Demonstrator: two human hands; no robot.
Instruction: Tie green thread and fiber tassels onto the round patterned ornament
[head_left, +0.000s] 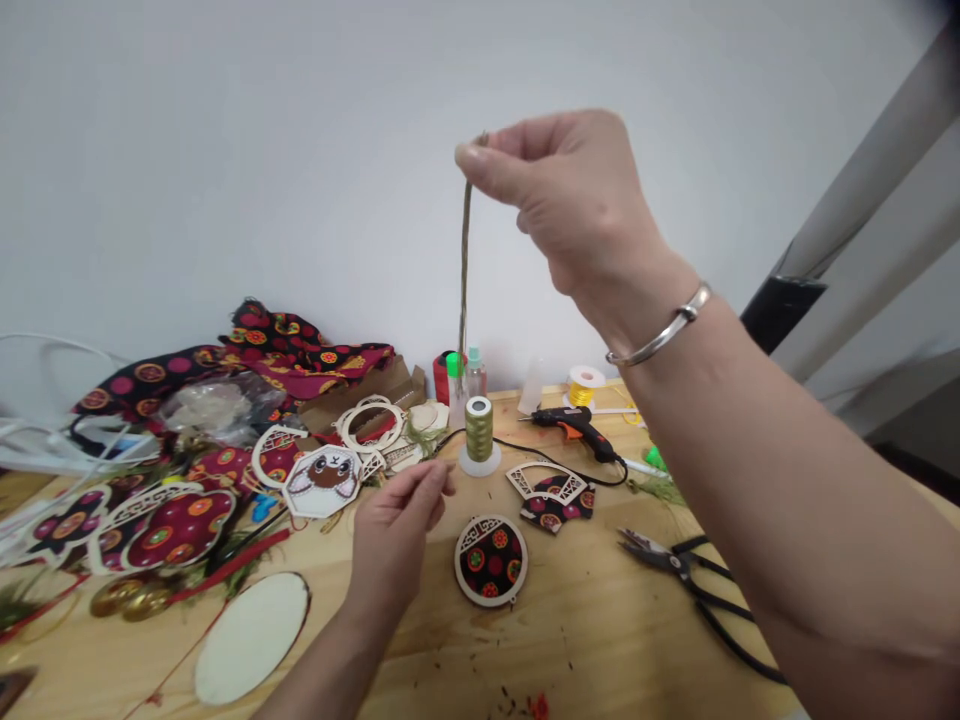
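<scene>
High against the wall, my right hand (577,185) pinches the top of an olive-green bundle of thread (465,250). The bundle hangs straight down and its lower end thins out near the bottles. Low over the table, my left hand (401,530) has thumb and fingertips pressed together; what they hold, if anything, is too small to see. Just beyond it stands an upright spool of olive-green thread (479,430). A round wooden frame backed with patterned fabric (491,562) lies to the right of my left hand. Behind that sits a fan-shaped wooden piece with fabric (553,495).
Black-handled scissors (682,565) lie at right, below a glue gun (574,428) with its cord. Yellow cord on a spool (583,385) stands at the back. Patterned fabric (300,345), wooden frames and a white oval disc (253,638) cover the left side.
</scene>
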